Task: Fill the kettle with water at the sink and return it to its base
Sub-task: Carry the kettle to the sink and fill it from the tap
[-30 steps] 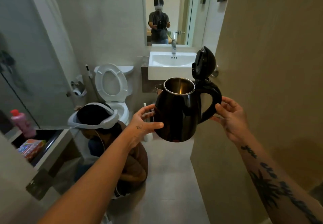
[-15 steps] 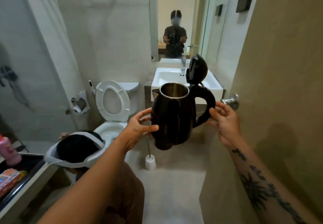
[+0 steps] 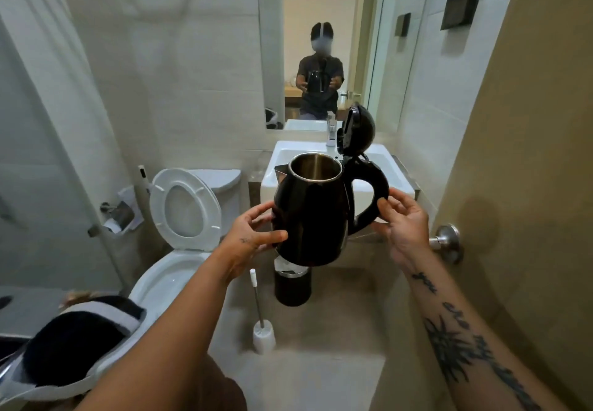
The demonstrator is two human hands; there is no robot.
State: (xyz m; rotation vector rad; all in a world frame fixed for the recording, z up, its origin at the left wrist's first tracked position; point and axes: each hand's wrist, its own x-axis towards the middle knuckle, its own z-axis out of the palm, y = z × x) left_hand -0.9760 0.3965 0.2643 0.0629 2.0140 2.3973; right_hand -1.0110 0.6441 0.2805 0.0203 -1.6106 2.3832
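Note:
I hold a black kettle (image 3: 313,214) in mid-air at the centre of the head view. Its lid (image 3: 357,129) stands flipped up and the steel inside looks empty. My left hand (image 3: 252,237) grips the kettle's body from the left. My right hand (image 3: 404,221) touches the outer curve of the handle with its fingertips. Behind the kettle stands the white sink (image 3: 398,182) with a chrome tap (image 3: 331,131) under a mirror. No base is in view.
A toilet (image 3: 184,214) with raised seat stands left of the sink. On the floor are a toilet brush (image 3: 261,324) and a dark bin (image 3: 292,285). Another person's head with a headset (image 3: 73,343) is low at left. The open door (image 3: 526,186) with its knob (image 3: 447,240) lines the right.
I have moved forward into the bathroom with the kettle; the sink and mirror are closer. The other person's head has slid to the lower left corner.

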